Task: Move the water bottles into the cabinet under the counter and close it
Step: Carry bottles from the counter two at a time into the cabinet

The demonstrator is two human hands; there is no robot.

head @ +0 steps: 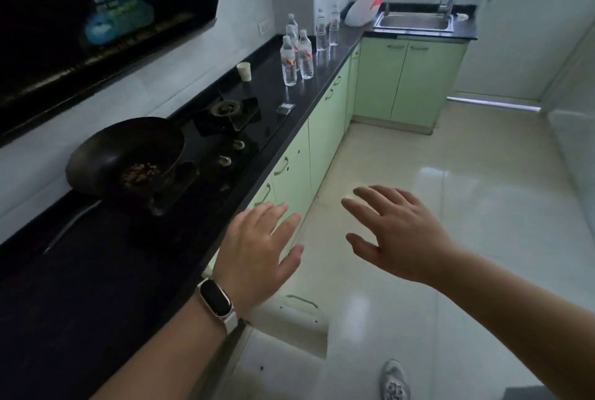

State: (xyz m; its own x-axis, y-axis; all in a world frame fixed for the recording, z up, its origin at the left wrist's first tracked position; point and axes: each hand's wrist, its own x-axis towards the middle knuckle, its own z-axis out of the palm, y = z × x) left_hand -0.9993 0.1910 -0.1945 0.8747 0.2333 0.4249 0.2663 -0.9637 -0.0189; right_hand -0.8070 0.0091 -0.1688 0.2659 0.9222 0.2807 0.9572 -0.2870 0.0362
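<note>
Several clear water bottles stand upright on the black counter [325, 77]: a near cluster [296, 58] with red-and-white labels and two more [326, 27] farther back toward the corner. Pale green cabinet doors [325, 129] run shut under the counter, each with a curved handle. My left hand [260, 251], a white band on its wrist, hovers with fingers spread beside the counter's front edge. My right hand [399, 235] hovers over the floor, fingers also spread. Both hold nothing and are far short of the bottles.
A dark wok [128, 154] with food scraps sits on the gas hob [225, 122]. A paper cup [244, 71] stands left of the bottles. A white bag [367, 3] lies by the steel sink [415, 22]. Glossy tiled floor [450, 206] lies to the right.
</note>
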